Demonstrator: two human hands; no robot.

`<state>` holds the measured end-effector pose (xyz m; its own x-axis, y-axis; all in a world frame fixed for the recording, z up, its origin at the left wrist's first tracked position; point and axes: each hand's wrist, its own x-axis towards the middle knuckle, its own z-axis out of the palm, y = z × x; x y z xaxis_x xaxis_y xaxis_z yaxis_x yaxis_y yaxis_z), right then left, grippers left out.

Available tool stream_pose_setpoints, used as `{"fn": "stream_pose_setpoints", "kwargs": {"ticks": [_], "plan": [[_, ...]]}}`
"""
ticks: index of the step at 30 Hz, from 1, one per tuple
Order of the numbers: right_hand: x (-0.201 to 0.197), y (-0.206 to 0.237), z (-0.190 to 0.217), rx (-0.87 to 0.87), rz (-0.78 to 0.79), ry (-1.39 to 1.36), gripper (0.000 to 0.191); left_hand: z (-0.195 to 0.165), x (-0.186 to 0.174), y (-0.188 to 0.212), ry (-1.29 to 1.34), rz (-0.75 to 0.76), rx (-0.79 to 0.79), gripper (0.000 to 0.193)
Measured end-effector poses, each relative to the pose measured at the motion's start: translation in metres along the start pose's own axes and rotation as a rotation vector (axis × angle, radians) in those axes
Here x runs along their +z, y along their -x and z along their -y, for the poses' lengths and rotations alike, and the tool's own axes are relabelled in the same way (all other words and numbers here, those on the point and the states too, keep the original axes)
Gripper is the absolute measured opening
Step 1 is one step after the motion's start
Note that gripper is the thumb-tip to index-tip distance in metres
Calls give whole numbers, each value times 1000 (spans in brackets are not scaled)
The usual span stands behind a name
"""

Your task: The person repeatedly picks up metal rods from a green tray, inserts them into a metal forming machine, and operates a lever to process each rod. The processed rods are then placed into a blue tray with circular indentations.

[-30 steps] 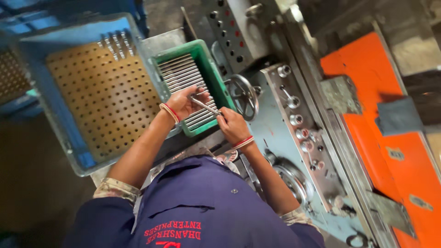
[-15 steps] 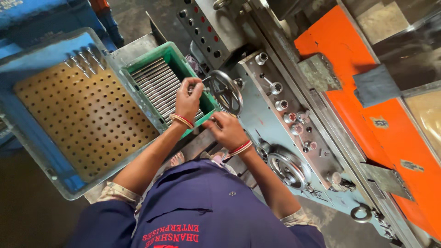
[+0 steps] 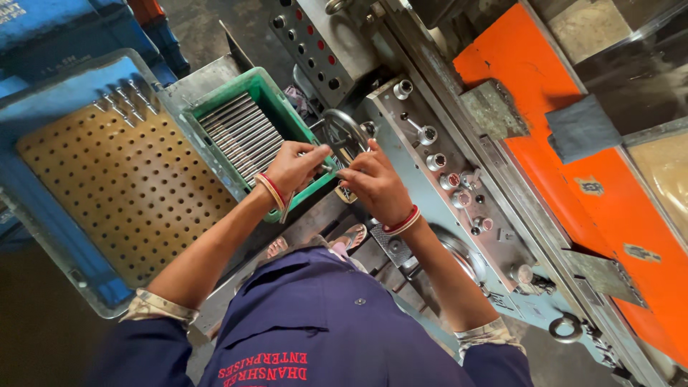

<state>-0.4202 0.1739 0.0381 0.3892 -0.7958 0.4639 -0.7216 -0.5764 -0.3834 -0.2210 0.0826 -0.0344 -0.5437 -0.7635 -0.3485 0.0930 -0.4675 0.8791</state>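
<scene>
The person stands at a lathe-like machine (image 3: 459, 186), both hands meeting just in front of its handwheel (image 3: 345, 132). The left hand (image 3: 294, 166) is closed around a thin metal rod (image 3: 324, 169); the fingers wrap it and the thumb presses on top. The right hand (image 3: 374, 183) is pinched on the same rod from the other side, fingertips together at its end, so the rod bridges the two grips. Whether more than one rod is held, I cannot tell.

Just behind the left hand sits a green crate (image 3: 276, 93) with a tidy layer of like rods (image 3: 240, 136); the hands hover over its near corner. Farther out to the left of the grip lies a blue tray (image 3: 43, 215) holding a brown perforated board (image 3: 115, 193). Only a few pins (image 3: 122, 104) stand in its far corner, and nearly all its holes are bare.

Judging by that, the work looks early: a handful of pieces placed, a crate still well stocked, one rod in hand.
</scene>
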Motion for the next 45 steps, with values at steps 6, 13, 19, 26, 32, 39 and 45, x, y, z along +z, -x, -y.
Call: {"fn": "stream_pose_setpoints", "kwargs": {"ticks": [6,13,19,26,32,39,45], "plan": [[-9,-8,1,-187,85,286,17,-17,9,-1,-168,35,-137,38],[1,8,-3,558,185,-505,26,-24,29,4,-213,41,217,33],[17,23,-21,697,-31,-1022,38,-18,43,-25,-113,87,493,30],[-66,39,-76,459,-458,-176,45,-38,83,-111,825,161,-199,25],[-232,158,-99,573,-573,549,16,-104,167,-147,487,224,-105,10],[-428,293,-92,774,-737,1231,33,-192,353,-202,221,628,275,14],[-521,414,-126,1317,-597,1380,39,-173,545,-310,53,646,111,17]]}}
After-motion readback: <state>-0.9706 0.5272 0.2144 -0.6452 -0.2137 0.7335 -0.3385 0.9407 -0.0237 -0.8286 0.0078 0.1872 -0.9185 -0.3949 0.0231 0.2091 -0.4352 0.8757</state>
